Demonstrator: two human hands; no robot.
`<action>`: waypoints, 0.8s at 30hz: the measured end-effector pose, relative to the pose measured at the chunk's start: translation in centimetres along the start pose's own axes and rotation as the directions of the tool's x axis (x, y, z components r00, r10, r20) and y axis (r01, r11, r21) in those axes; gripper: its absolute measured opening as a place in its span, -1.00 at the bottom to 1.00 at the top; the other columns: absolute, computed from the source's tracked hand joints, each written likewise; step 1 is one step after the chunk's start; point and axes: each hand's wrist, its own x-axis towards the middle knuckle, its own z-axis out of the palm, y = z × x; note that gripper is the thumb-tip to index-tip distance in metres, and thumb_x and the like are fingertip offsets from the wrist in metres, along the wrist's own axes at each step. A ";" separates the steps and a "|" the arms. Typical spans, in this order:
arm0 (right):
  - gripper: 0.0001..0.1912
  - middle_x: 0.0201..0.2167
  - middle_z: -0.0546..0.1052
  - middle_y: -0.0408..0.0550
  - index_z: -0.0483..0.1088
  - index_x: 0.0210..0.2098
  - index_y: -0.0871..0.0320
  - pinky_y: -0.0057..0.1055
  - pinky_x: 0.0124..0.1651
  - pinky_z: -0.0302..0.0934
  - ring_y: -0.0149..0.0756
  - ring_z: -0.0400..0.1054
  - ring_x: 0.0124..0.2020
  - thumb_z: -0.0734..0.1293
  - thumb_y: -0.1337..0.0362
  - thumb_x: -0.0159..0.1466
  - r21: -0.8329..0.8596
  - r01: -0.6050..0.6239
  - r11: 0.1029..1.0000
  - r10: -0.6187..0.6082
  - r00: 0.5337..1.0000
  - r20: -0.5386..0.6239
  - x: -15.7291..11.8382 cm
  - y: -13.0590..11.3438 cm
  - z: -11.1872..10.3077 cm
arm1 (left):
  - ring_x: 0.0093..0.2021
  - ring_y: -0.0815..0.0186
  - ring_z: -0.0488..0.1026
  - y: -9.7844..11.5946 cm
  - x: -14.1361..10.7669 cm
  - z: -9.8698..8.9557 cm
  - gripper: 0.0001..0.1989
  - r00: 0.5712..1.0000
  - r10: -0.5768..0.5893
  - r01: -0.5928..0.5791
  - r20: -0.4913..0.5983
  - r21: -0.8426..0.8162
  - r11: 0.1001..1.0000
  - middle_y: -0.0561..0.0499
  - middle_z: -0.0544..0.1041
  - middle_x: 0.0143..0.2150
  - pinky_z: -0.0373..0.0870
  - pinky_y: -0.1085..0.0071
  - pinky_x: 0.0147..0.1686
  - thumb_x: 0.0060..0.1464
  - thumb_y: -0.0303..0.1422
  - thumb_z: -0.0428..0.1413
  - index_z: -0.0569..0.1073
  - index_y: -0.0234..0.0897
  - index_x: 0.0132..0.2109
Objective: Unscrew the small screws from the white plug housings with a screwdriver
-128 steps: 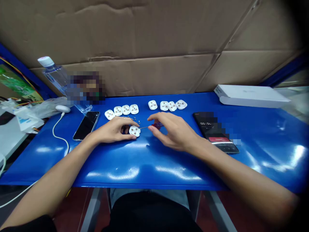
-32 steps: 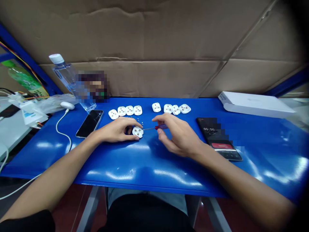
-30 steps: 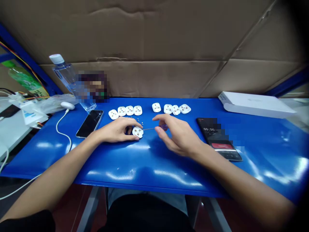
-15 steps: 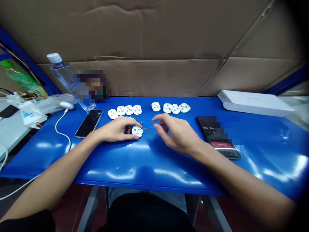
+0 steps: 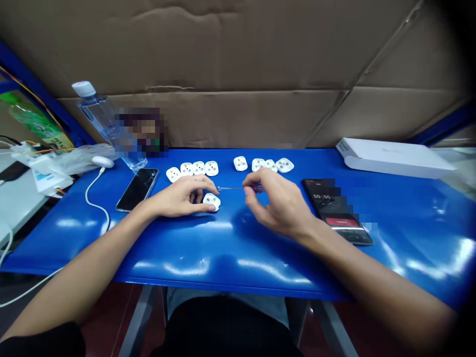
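My left hand (image 5: 180,197) rests on the table with its thumb on a small white plastic piece (image 5: 210,199) that has metal contacts inside. Its index fingertip has come off that piece and is at the tip of a thin screwdriver (image 5: 233,188). A tiny metal bit, perhaps a screw, shows at that tip. My right hand (image 5: 278,203) is closed round the screwdriver's reddish handle, and the shaft points left, above the white piece. Behind my left hand stands a row of similar white pieces (image 5: 198,168); another group (image 5: 258,165) sits behind my right hand.
A dark phone (image 5: 137,189) lies left of my left hand, and a phone showing a timer (image 5: 330,208) lies right of my right hand. A clear bottle (image 5: 98,116), a white cable (image 5: 89,188) and a long white box (image 5: 397,157) are around the blue table (image 5: 223,258).
The screwdriver tip has moved off the white piece, slightly up and away, and my right hand has shifted right. My left index finger has lifted from the piece toward the tip.
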 end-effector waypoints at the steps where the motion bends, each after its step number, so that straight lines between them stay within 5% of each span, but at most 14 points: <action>1: -0.89 -0.22 0.56 0.00 0.30 -0.10 0.07 -0.26 -0.23 0.36 -0.16 0.49 -0.25 0.26 0.40 0.42 -0.012 -0.012 1.000 0.012 1.000 0.004 0.0 0.0 0.0 | -0.11 0.23 0.55 0.0 0.0 0.0 -0.59 1.000 0.000 0.000 -0.014 0.000 1.000 -0.10 0.56 0.19 0.46 0.40 -0.25 0.26 -0.06 0.27 0.60 -0.18 0.12; 10: -0.89 -0.13 0.58 0.09 0.34 -0.04 0.10 -0.19 -0.18 0.40 -0.10 0.51 -0.16 0.20 0.31 0.51 0.026 -0.085 0.996 0.081 0.989 0.127 0.0 0.3 0.5 | 0.17 0.09 0.51 0.1 0.2 0.4 -0.58 0.999 -0.026 0.027 -0.019 0.019 0.999 -0.11 0.47 0.36 0.52 0.29 -0.01 0.38 -0.11 0.15 0.53 -0.16 0.25; 15: -0.87 -0.15 0.63 0.02 0.47 -0.04 0.07 -0.14 -0.14 0.44 -0.14 0.53 -0.22 0.29 0.27 0.47 0.152 -0.188 0.970 0.203 0.975 -0.086 0.5 0.1 0.1 | 0.25 0.04 0.48 -0.4 0.3 0.7 -0.60 0.998 -0.017 0.020 -0.056 0.047 0.999 -0.12 0.51 0.31 0.43 0.10 0.25 0.45 -0.14 0.04 0.51 -0.20 0.26; 17: -0.84 -0.18 0.64 -0.03 0.54 -0.03 0.03 -0.14 -0.16 0.44 -0.19 0.52 -0.26 0.35 0.25 0.44 0.382 -0.296 0.876 0.391 0.898 -0.202 1.2 0.1 -0.6 | 0.29 0.02 0.44 -0.5 0.3 0.6 -0.60 0.998 -0.002 0.007 -0.069 0.070 0.997 -0.12 0.49 0.33 0.38 0.06 0.30 0.45 -0.12 0.03 0.53 -0.19 0.24; 19: -0.81 -0.25 0.61 -0.08 0.58 -0.02 -0.02 -0.15 -0.21 0.43 -0.24 0.48 -0.32 0.36 0.26 0.42 0.650 -0.273 0.709 0.520 0.825 -0.221 1.9 0.5 -2.0 | 0.32 0.00 0.41 -0.4 0.3 0.5 -0.60 0.997 0.000 0.007 -0.082 0.084 0.996 -0.15 0.45 0.36 0.38 0.05 0.30 0.44 -0.11 0.03 0.55 -0.20 0.21; 22: -0.70 -0.20 0.59 -0.06 0.59 0.00 -0.04 -0.19 -0.24 0.39 -0.30 0.47 -0.29 0.27 0.34 0.43 0.827 -0.255 0.501 0.551 0.831 -0.077 2.3 1.5 -5.2 | 0.29 -0.01 0.41 -0.3 0.2 0.4 -0.61 0.995 -0.019 0.027 -0.093 0.082 0.996 -0.17 0.41 0.37 0.45 0.10 0.21 0.43 -0.11 0.05 0.57 -0.21 0.18; 24: -0.65 -0.13 0.59 -0.02 0.56 0.07 -0.05 -0.25 -0.26 0.39 -0.35 0.48 -0.28 0.16 0.28 0.52 0.704 -0.198 0.682 0.438 0.882 -0.175 1.9 2.2 -7.3 | 0.25 0.02 0.44 -0.2 0.2 0.4 -0.62 0.995 -0.018 0.025 -0.099 0.077 0.997 -0.17 0.40 0.36 0.48 0.14 0.15 0.43 -0.12 0.06 0.57 -0.20 0.18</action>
